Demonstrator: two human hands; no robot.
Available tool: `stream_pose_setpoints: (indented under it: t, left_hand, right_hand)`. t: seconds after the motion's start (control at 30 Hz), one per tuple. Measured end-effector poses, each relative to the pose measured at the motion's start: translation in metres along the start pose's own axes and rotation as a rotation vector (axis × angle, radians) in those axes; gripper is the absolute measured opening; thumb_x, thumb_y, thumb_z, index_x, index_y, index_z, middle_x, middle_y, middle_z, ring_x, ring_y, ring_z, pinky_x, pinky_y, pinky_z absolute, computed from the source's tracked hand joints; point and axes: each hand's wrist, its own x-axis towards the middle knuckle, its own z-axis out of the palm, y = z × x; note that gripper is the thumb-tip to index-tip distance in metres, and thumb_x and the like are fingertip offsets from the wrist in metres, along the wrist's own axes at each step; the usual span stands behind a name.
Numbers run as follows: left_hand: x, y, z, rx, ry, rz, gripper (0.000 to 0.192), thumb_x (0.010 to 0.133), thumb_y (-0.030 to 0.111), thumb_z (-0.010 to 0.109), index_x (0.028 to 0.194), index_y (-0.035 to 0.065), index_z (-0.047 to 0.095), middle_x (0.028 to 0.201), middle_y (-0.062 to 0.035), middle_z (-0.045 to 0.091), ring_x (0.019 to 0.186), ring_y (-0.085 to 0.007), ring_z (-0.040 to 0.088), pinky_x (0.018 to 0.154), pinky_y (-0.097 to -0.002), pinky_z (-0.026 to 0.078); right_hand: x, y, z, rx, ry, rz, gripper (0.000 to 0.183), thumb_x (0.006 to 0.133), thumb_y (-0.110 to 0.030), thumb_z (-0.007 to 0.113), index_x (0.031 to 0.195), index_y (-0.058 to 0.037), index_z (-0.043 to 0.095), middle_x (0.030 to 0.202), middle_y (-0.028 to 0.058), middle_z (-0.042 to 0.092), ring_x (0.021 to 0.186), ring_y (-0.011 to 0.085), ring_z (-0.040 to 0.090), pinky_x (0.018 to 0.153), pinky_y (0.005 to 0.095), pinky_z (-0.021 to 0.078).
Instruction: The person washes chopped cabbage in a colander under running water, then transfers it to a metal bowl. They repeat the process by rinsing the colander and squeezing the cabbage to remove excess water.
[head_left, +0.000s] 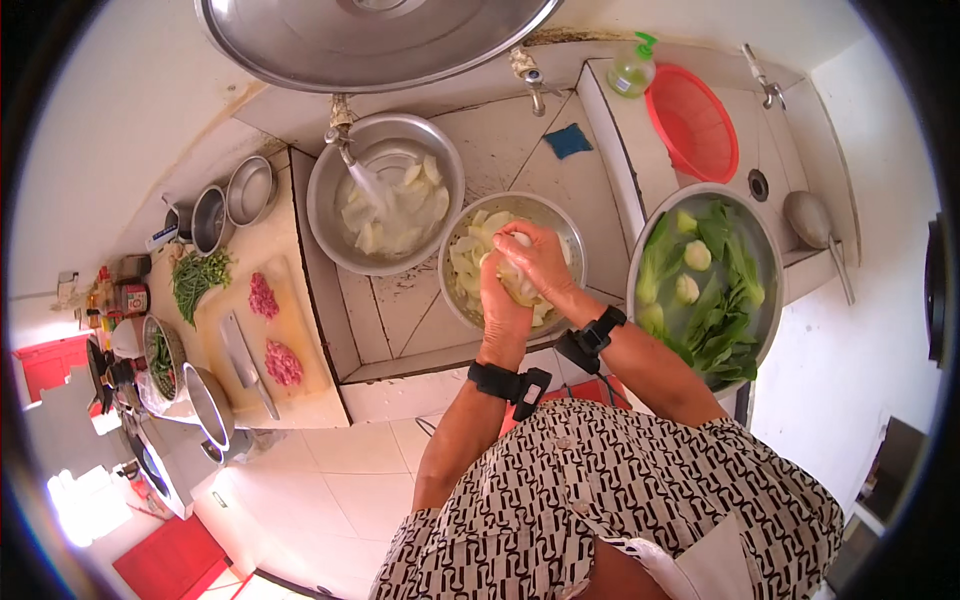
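Observation:
My left hand (507, 291) and my right hand (543, 259) are pressed together over a metal colander (520, 199). Pale sliced vegetable pieces (463, 259) lie in it, and some pale pieces show between my palms and fingers. Most of what I grip is hidden by the hands. To the left, a metal basin (318, 217) holds water and more pale slices (435, 204). A running faucet (339, 142) pours a stream into that basin.
A large basin (772, 330) of water and bok choy (720, 315) stands at right, near a red plastic basket (694, 124) and a ladle (810, 217). On the left, a cutting board (214, 352) carries a cleaver (241, 352) and minced meat (283, 363). A blue scouring pad (568, 141) lies behind.

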Motion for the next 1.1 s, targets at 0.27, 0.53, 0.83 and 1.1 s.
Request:
stream_pose_setpoints:
  t: [0.27, 0.53, 0.83, 1.1]
  left_hand:
    - [-0.02, 0.018, -0.022, -0.28, -0.185, -0.088, 0.059, 0.089, 0.058, 0.032, 0.127, 0.0147, 0.043, 0.13, -0.0083, 0.044, 0.122, -0.0265, 0.042, 0.101, -0.0416, 0.035]
    - [-0.013, 0.005, -0.071, -0.322, -0.425, 0.042, 0.039, 0.092, 0.043, 0.039, 0.115, 0.0142, 0.052, 0.117, -0.0057, 0.054, 0.113, -0.024, 0.048, 0.097, -0.0412, 0.039]
    - [-0.011, 0.0, -0.089, -0.282, -0.316, 0.015, 0.04, 0.092, 0.043, 0.039, 0.116, 0.0135, 0.052, 0.119, -0.0058, 0.053, 0.113, -0.0238, 0.048, 0.097, -0.041, 0.039]
    - [-0.009, -0.002, -0.087, -0.253, -0.258, -0.004, 0.041, 0.092, 0.043, 0.039, 0.117, 0.013, 0.051, 0.12, -0.0059, 0.053, 0.113, -0.0235, 0.048, 0.097, -0.0408, 0.039]
  right_hand:
    - [-0.03, -0.018, 0.028, -0.458, 0.09, -0.794, 0.016, 0.076, -0.019, 0.062, 0.084, -0.0054, 0.06, 0.087, 0.0099, 0.059, 0.08, 0.0299, 0.055, 0.069, 0.0367, 0.0435]
    - [-0.051, -0.019, 0.039, -0.708, -0.127, -0.889, 0.015, 0.074, -0.017, 0.062, 0.086, -0.0086, 0.058, 0.088, 0.0079, 0.055, 0.083, 0.0285, 0.052, 0.073, 0.0394, 0.0408]
    - [-0.047, 0.015, 0.055, -0.648, -0.136, -0.706, 0.012, 0.072, -0.013, 0.062, 0.08, -0.0085, 0.055, 0.078, 0.007, 0.05, 0.076, 0.0275, 0.05, 0.066, 0.0379, 0.0412]
    - [-0.041, 0.02, 0.054, -0.593, -0.112, -0.634, 0.011, 0.076, -0.011, 0.061, 0.073, -0.0035, 0.053, 0.074, 0.0107, 0.05, 0.07, 0.0302, 0.052, 0.06, 0.0385, 0.0432]
